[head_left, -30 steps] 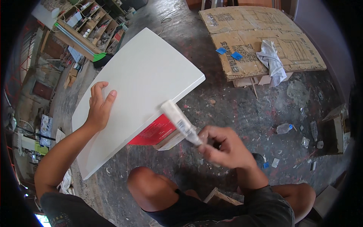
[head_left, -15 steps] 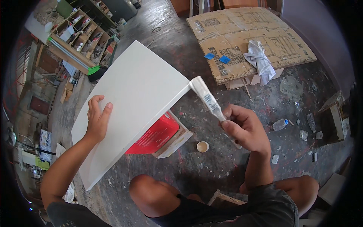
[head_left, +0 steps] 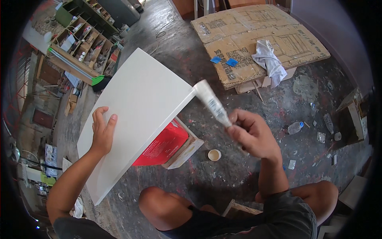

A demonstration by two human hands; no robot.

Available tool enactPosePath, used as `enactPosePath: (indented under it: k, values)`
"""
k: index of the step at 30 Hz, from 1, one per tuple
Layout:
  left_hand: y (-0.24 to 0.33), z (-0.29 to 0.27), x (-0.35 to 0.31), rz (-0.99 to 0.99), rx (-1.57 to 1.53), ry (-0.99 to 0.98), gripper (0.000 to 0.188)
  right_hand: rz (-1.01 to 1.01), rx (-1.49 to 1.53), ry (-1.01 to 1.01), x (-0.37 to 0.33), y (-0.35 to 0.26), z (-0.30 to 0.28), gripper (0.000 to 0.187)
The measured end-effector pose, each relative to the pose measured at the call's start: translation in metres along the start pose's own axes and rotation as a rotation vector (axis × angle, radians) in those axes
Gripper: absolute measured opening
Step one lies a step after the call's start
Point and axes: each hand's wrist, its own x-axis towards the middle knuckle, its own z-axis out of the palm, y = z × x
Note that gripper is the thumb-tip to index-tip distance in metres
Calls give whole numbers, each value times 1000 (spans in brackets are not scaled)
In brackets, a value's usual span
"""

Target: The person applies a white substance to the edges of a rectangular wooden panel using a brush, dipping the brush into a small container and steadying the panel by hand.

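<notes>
Here's the left hand (head_left: 102,133), left of centre, loosely spread with thumb and fingers apart, resting flat on the white board (head_left: 137,111) that fills the middle-left of the frame! Over at centre right, the right hand (head_left: 254,135) is closed around the handle of a pale brush (head_left: 213,104), its blurred bristles right at the board's corner. Below centre, a red container (head_left: 167,145) sits under the board, a small cup (head_left: 214,155) near it.
</notes>
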Motion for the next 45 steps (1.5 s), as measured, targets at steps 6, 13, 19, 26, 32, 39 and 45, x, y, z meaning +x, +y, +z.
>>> enactPosePath:
  k: [6, 13, 19, 26, 32, 39, 45]
  values:
    - [1, -2, 1, 21, 5, 7, 55, -142, -105, 172, 12, 38, 24, 15]
    - [0, -1, 1, 21, 2, 4, 56, -111, -86, -29, 19, 79, 65, 16]
    - [0, -1, 0, -4, 2, 2, 57, -379, -360, 20, 20, 80, 69, 18]
    - [2, -1, 0, -12, 3, 0, 58, -231, -265, 420, 25, 75, 28, 15]
    - [1, 1, 2, 14, -3, 8, 58, -536, -546, 209, 22, 70, 45, 12]
    - [1, -1, 0, 18, 5, 14, 58, -276, -205, 446, 23, 76, 15, 13]
    - [-2, 0, 1, 5, 15, 2, 58, -238, 17, 178, 17, 76, 50, 16]
